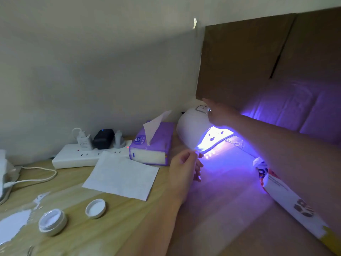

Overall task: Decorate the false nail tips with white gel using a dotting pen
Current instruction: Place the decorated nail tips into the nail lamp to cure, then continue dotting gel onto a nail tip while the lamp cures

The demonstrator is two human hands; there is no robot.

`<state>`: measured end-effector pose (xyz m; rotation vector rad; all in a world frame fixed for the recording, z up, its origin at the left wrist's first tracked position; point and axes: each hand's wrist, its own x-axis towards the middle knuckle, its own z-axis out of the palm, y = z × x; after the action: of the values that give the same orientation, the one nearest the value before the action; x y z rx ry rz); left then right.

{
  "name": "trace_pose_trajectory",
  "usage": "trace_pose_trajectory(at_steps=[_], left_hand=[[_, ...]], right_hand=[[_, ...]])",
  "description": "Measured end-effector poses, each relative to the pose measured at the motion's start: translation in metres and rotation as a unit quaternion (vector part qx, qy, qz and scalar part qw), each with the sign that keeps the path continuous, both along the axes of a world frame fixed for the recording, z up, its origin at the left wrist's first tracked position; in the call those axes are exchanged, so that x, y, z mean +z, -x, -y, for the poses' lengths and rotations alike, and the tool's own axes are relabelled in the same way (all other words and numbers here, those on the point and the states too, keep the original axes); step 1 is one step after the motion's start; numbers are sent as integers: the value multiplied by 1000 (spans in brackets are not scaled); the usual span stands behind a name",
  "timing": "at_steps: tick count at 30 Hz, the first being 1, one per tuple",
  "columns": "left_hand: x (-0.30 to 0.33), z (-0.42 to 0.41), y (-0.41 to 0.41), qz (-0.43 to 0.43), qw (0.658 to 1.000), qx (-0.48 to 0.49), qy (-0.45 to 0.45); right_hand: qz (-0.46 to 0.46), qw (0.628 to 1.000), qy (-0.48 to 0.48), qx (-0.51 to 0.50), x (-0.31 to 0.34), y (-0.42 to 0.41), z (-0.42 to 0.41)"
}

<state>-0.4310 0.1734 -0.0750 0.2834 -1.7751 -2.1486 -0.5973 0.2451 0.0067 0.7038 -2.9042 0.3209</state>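
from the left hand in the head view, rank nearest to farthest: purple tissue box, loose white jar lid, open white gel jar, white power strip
From the left hand:
1. Purple tissue box, just to its left, beside the lit nail lamp.
2. Loose white jar lid, lower left on the wooden table.
3. White power strip and open white gel jar, both far left: too close to call.

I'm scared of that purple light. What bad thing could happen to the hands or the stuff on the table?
1. The left hand pinches something small right at the glowing mouth of the nail lamp; its fingers could catch the light too.
2. The gel jar stands open, its lid beside it. The left forearm passes close and might knock it over.
3. The right hand presses on the lamp's top and might shove it.
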Motion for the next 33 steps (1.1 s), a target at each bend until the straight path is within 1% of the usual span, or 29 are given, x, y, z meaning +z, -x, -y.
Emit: trace_pose_trajectory(at_steps=[1,3,5,6,8,10,11,13,14,16,18,20,22,24,26,29,31,33], left_hand=[[2,0,-3,8,1000,-7,10],[8,-1,-9,36,998,-40,29],[18,-3,-19,82,991,-91,49],[24,-2,-25,107,984,-117,74],[37,4,-42,133,963,-169,160],[49,15,-66,122,930,-210,275],[56,21,-81,114,908,-219,338],[66,37,-113,98,862,-214,450],[70,46,-130,91,844,-201,489],[71,61,-169,73,831,-159,528],[64,72,-208,49,831,-105,544],[52,81,-241,29,835,-43,547],[43,92,-268,5,832,26,555],[39,107,-291,-13,829,71,554],[38,119,-312,-10,825,111,554],[38,137,-340,15,810,193,554],[36,148,-360,35,787,253,561],[33,162,-379,67,750,307,582]], right_hand=[[3,1000,26,7,3,-8,-2],[-18,997,65,28,9,-29,-3],[-50,991,110,64,15,-58,1],[-65,986,126,86,18,-73,4],[-108,976,142,124,22,-104,12],[-152,960,181,152,23,-134,23],[-156,951,210,164,22,-148,29],[-131,934,273,191,20,-175,43],[-115,925,300,204,18,-189,51],[-73,900,363,229,15,-216,65],[-24,859,440,260,11,-246,78],[11,822,497,278,3,-274,89],[46,795,532,288,-9,-299,100],[91,774,555,290,-24,-320,110],[115,769,558,290,-38,-337,119],[110,784,532,300,-61,-356,128],[106,800,500,315,-79,-361,127],[103,824,454,324,-94,-363,125]])
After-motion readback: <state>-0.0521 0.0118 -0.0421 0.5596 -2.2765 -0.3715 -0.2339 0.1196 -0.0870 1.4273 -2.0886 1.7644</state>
